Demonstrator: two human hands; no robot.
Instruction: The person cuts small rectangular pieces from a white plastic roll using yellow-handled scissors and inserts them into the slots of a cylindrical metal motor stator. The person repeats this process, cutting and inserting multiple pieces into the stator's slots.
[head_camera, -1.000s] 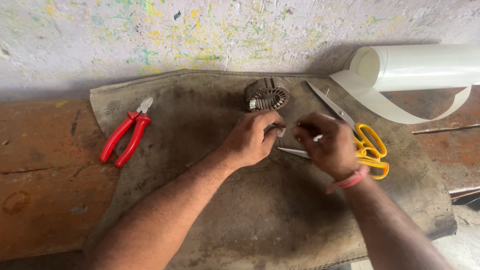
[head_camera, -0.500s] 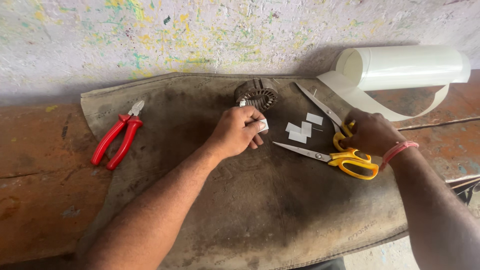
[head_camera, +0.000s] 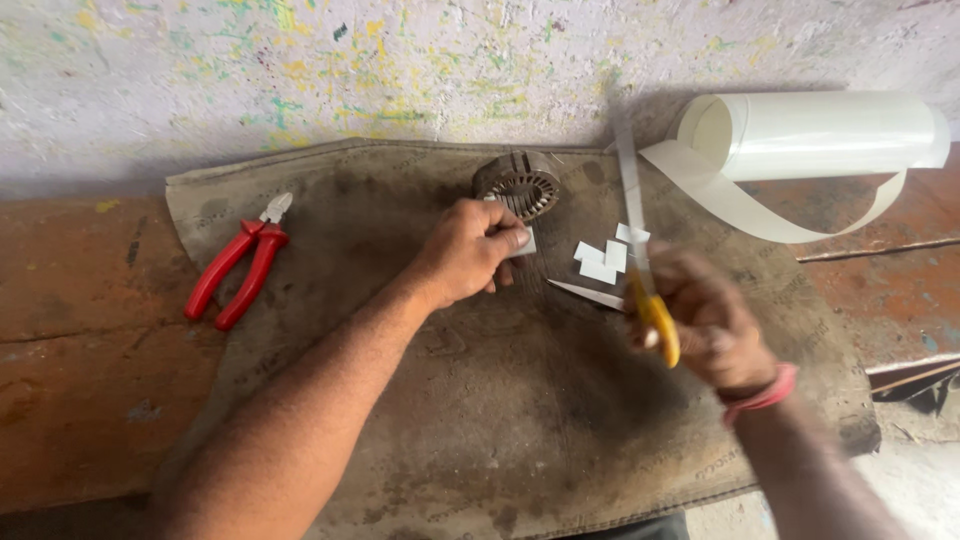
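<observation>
We see the left hand curled shut over a small white paper piece, pinched between thumb and fingers, just near of the round grey metal stator core with its ring of slots, which sits at the far middle of the worn brown-grey mat. The right hand is blurred with motion; its grip is closed through the yellow handles of a pair of steel-bladed scissors, whose blades stand spread, one pointing far toward the wall and the other pointing left, low over the mat. Between the two hands, just far of the left-pointing blade, lie several small cut white paper rectangles on the mat, touching or overlapping one another. A pink band circles the right wrist. To the far right lies a roll of white sheet material with a loose strip curling out of it. On the left edge of the mat rest red-handled pliers, well apart from both hands. The mat covers a rust-brown desk, and behind it rises a paint-flecked pale wall.
</observation>
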